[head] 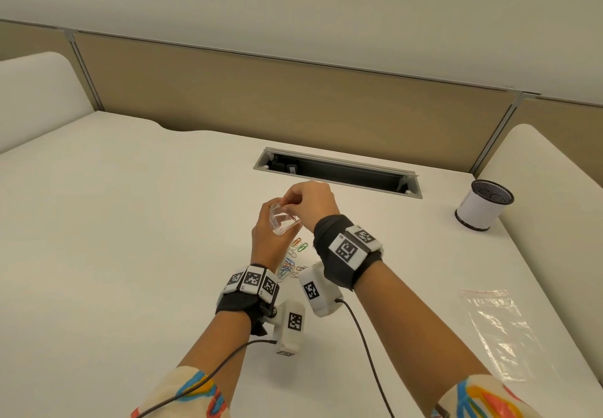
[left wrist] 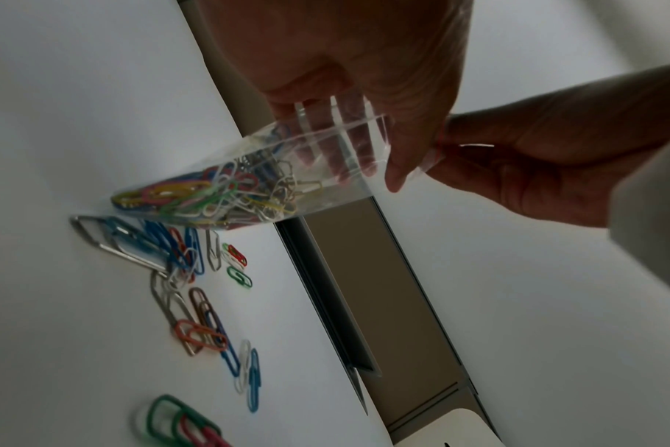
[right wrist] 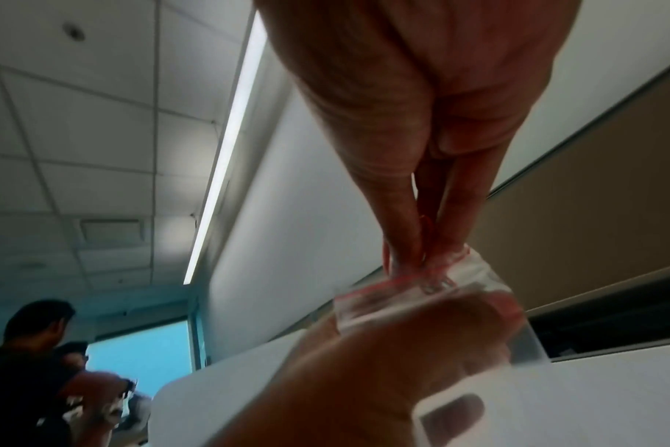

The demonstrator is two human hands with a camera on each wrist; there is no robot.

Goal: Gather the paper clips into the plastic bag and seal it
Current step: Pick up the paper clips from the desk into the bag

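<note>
Several paper clips (left wrist: 211,196) already down in the closed end of the plastic bag (left wrist: 272,178), many more loose paper clips (left wrist: 196,305) on the white desk (head: 130,221) directly beneath, between the two wrists in the head view. Bag held up off the desk, long axis slanted, mouth uppermost and turned toward the right hand (head: 313,202). Left hand (head: 270,238) curled round the bag near its mouth, keeping it propped open (grip plain in the left wrist view). Right hand fingers (right wrist: 402,230) pinched together on what looks like one red paper clip (right wrist: 427,230), tips right at the red zip strip, pointing down into the opening. Probably a straight drop along the bag's axis next, with the right hand the one nearer the mouth. Off to the right on the desk, well apart: a second clear bag (head: 502,329) lying flat and a mesh pen cup (head: 484,203).
</note>
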